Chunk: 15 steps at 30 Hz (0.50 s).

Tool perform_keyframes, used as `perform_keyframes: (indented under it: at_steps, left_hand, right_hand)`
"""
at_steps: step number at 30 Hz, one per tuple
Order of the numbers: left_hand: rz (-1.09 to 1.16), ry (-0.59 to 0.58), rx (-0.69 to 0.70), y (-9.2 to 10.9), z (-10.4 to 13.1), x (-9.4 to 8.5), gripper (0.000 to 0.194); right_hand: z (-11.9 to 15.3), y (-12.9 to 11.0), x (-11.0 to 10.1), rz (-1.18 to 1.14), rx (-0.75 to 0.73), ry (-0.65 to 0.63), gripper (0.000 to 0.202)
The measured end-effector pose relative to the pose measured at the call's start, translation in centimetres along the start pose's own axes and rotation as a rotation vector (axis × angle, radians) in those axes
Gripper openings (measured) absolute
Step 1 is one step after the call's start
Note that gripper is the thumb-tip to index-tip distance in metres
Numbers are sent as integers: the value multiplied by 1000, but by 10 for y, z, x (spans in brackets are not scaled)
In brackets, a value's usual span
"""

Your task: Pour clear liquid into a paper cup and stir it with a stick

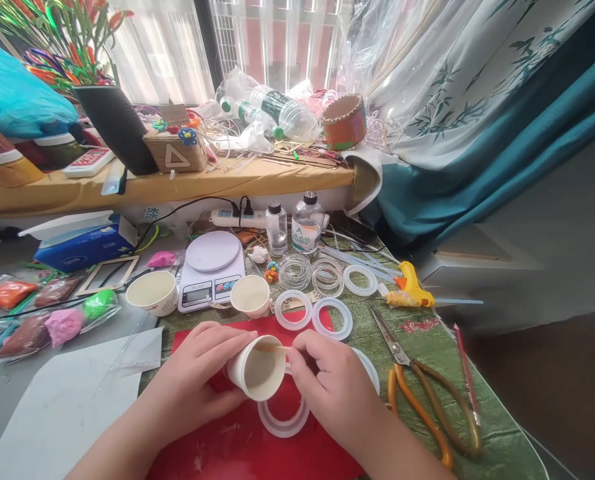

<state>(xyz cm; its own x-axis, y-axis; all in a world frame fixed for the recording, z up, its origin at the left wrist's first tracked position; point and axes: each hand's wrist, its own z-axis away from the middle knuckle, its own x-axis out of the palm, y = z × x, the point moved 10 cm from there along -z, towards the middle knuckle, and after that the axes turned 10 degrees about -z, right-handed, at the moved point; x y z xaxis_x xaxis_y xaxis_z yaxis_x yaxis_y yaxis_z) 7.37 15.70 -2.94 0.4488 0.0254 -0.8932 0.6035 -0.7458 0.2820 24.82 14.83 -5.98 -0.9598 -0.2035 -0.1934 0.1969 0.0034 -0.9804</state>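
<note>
L hand (202,367) is wrapped round a small paper cup (257,370), fingers curled on its outer wall and thumb over the top side — cup tipped hard, mouth facing the camera and a bit to the right, its axis lying near level over the red mat (217,440). R hand (327,377) sits just right of the rim, thumb and forefinger pinched shut on a thin wooden stick (272,347); the stick runs roughly left-right across the upper edge of the cup mouth, its free end toward the L hand. So the cup lies left of the R fingers, touching or nearly so at the rim, and the stick's long axis crosses the opening rather than pointing down into it. Whether there's liquid in the cup can't be told — inside looks pale, evenly so. Directly under the cup mouth, on the mat, lies a white ring mold (283,420), w/ part of another ring hidden behind the R hand. Further back: two more cups (250,295), a scale (211,270), two clear bottles (307,223), more rings (332,319). Scissors (417,380) lie well right of the R hand, glue gun (410,287) beyond them.
</note>
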Motion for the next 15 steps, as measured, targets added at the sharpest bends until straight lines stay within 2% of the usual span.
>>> perform_keyframes:
  at_steps: [2, 6, 9, 12, 15]
  left_hand:
    - [-3, -7, -7, -1, 0, 1, 57]
    - [4, -17, -18, -2, 0, 1, 54]
    - [7, -30, -21, -1, 0, 1, 52]
    - [0, -40, -19, -1, 0, 3, 54]
    - [4, -41, -21, -2, -1, 3, 52]
  right_hand:
    - [1, 2, 3, -24, 18, -32, 26]
    - [1, 1, 1, 0, 9, -5, 26]
    - [1, 5, 7, -53, 37, -60, 26]
    - [0, 5, -2, -8, 18, 25, 27]
    - [0, 6, 3, -22, 42, -23, 26]
